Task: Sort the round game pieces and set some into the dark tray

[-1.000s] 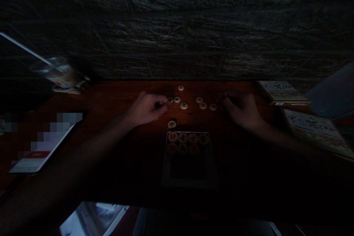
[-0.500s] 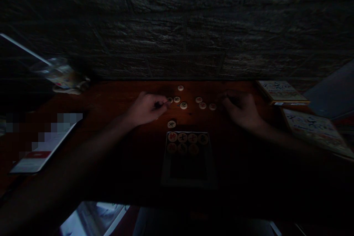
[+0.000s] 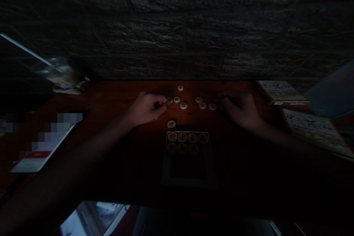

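Note:
Round xiangqi pieces with red or black characters lie loose on a dark wooden table [image 3: 110, 97]. My left hand [image 3: 148, 108] is closed, thumb and fingers bent together; its fingertips reach the edge of a partly covered piece [image 3: 170, 100]. Beside that lie two black-marked pieces, one farther back [image 3: 176, 99] and one nearer [image 3: 183, 105]. My right hand [image 3: 241, 107] is curled closed in shadow, just right of a red-marked piece [image 3: 212, 106]; whatever its fingers hold is hidden. A shallow open box [image 3: 211, 162] in front holds several pieces in rows. One black-marked piece [image 3: 171, 124] rests behind it.
Two decorated boxes or lids, one farther back [image 3: 284, 90] and one nearer [image 3: 315, 131], lie at the right. A plastic cup with a straw [image 3: 62, 73] stands at the left, and a tablet-like screen [image 3: 55, 147] below it. A stone wall [image 3: 177, 37] rises behind the table.

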Motion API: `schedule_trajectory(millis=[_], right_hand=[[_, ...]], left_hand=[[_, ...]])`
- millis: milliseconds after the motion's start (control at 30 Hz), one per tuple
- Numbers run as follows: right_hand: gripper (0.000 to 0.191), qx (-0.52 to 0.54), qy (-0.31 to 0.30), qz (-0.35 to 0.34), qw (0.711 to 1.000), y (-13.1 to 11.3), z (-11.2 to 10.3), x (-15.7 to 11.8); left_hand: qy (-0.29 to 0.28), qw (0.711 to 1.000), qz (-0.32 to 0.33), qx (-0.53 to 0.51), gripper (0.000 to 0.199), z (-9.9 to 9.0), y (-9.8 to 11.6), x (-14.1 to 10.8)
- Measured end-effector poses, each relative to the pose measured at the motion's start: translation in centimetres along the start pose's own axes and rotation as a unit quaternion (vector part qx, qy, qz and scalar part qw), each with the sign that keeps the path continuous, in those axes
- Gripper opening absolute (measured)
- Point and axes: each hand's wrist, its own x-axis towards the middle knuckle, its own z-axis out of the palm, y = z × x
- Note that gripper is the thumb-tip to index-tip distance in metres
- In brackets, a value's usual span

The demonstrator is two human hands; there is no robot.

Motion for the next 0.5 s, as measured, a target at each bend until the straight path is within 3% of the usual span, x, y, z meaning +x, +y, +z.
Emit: schedule_trajectory(millis=[500], right_hand=[[0.024,0.004,0.003,0.002,1.000,-0.27,0.02,0.05]], left_hand=[[0.000,1.000,-0.014,-0.003,0.027,-0.25,0.43,0.05]])
